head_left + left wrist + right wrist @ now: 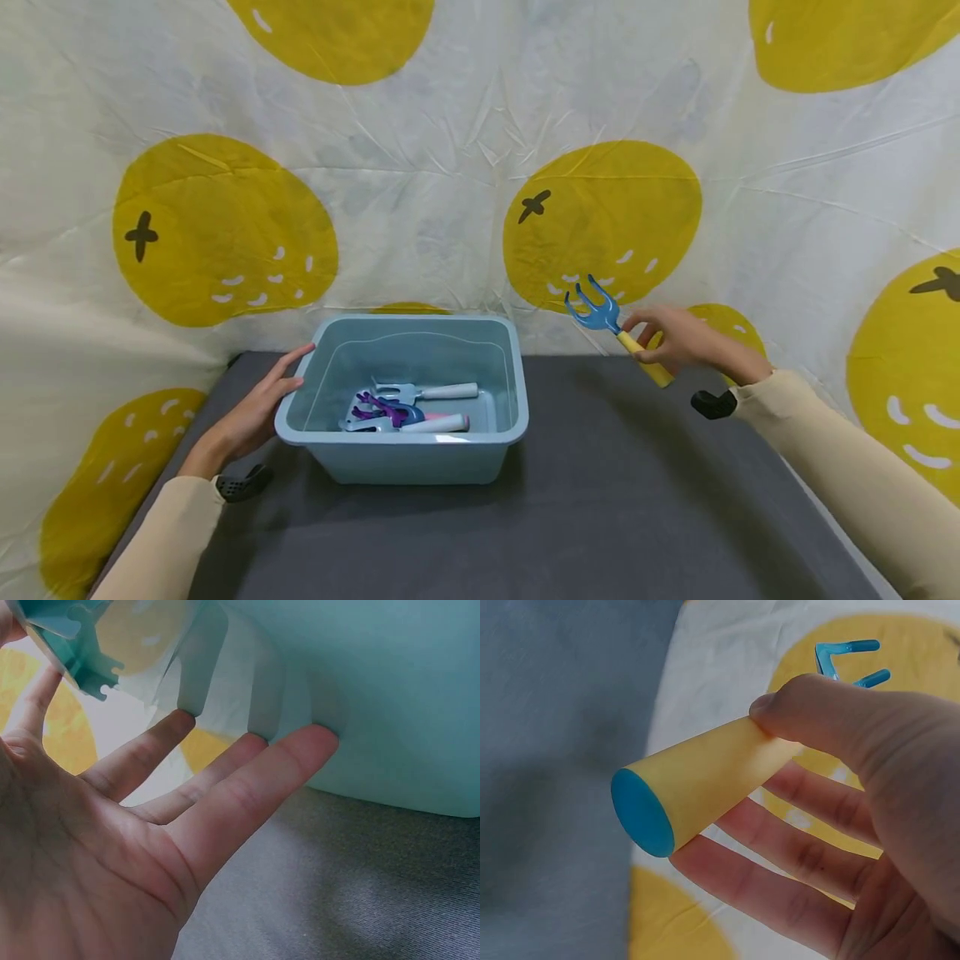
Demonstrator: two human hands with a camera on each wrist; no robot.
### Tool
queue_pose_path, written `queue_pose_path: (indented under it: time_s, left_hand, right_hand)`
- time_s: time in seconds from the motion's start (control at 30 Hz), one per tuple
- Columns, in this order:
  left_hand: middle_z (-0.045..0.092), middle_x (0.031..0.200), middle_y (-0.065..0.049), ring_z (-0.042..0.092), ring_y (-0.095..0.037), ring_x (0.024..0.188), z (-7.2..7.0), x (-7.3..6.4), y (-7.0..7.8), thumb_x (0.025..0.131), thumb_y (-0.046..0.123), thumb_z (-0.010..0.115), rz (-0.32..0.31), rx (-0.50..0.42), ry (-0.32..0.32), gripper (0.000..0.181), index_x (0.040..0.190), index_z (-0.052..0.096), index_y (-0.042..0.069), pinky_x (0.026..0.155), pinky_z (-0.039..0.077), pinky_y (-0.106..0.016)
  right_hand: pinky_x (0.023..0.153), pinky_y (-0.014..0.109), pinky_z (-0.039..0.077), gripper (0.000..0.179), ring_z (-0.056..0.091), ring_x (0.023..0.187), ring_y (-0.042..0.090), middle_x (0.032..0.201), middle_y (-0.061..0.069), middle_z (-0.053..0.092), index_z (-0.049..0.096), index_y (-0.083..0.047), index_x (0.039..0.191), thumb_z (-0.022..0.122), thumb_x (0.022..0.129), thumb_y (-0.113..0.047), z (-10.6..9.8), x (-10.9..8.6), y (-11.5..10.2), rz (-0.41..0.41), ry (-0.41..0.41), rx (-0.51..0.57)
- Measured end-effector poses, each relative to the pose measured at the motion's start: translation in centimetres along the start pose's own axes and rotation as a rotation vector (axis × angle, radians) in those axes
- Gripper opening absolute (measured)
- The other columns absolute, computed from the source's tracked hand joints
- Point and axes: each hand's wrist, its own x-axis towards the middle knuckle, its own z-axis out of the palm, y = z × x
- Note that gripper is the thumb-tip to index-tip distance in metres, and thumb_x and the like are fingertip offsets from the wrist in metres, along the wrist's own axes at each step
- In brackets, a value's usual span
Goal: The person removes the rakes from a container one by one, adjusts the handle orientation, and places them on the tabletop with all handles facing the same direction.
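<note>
My right hand (671,337) pinches the yellow handle of a small blue garden fork (598,314), raised above the dark table. Its three prongs point up and left. Thumb and fingertips press the handle (712,769), whose blue end cap shows in the right wrist view. My left hand (258,410) is at the left side of a light blue plastic basin (412,462), fingers straight and fingertips against its outer wall (405,712). Inside the basin lie several small garden tools, among them a pale blue fork with a white handle (450,391) and a purple fork (378,408).
The basin stands on a dark grey table (600,517), left of centre. A pale cloth (427,225) with big yellow fruit prints hangs close behind the table and along its sides. Black bands (712,405) sit on both wrists.
</note>
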Motion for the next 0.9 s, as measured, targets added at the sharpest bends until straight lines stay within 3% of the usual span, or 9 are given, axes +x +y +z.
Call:
queue_pose_path:
  time_s: [0.13, 0.43, 0.63, 0.9]
  left_hand:
    - [0.005, 0.168, -0.018, 0.030, -0.053, 0.140, 0.0, 0.0, -0.1, 0.111, 0.039, 0.040, 0.002, 0.002, 0.000, 0.061, 0.164, 0.009, 0.040, 0.104, 0.042, -0.066]
    - [0.006, 0.167, -0.019, 0.032, -0.053, 0.138, -0.2, -0.1, 0.1, 0.111, 0.040, 0.040, 0.004, 0.006, 0.001, 0.062, 0.164, 0.008, 0.041, 0.103, 0.043, -0.065]
    - [0.006, 0.167, -0.019, 0.030, -0.055, 0.139, -0.2, -0.1, 0.0, 0.111, 0.039, 0.039, 0.005, 0.008, -0.002, 0.062, 0.163, 0.008, 0.041, 0.104, 0.042, -0.066]
    - [0.003, 0.168, -0.017, 0.028, -0.055, 0.141, -0.1, 0.0, 0.0, 0.111, 0.040, 0.039, 0.009, 0.009, -0.005, 0.062, 0.164, 0.008, 0.041, 0.104, 0.042, -0.065]
  right_hand:
    - [0.053, 0.038, 0.058, 0.043, 0.068, 0.068, 0.020, 0.105, 0.019, 0.071, 0.061, 0.001, 0.130, 0.077, 0.092, -0.011, 1.2, -1.4, 3.3, 0.043, 0.024, 0.038]
    - [0.053, 0.038, 0.057, 0.045, 0.066, 0.055, 0.025, 0.100, 0.017, 0.069, 0.057, 0.007, 0.131, 0.075, 0.094, -0.012, 3.5, -3.5, 8.8, 0.122, 0.030, 0.122]
    - [0.053, 0.040, 0.057, 0.046, 0.065, 0.053, 0.028, 0.092, 0.010, 0.069, 0.057, 0.007, 0.128, 0.076, 0.093, -0.016, 5.2, -4.6, 11.6, 0.177, 0.030, 0.106]
    - [0.054, 0.041, 0.058, 0.045, 0.066, 0.060, 0.027, 0.093, 0.012, 0.070, 0.055, 0.010, 0.130, 0.073, 0.095, -0.012, 6.5, -5.7, 13.6, 0.234, -0.020, 0.149]
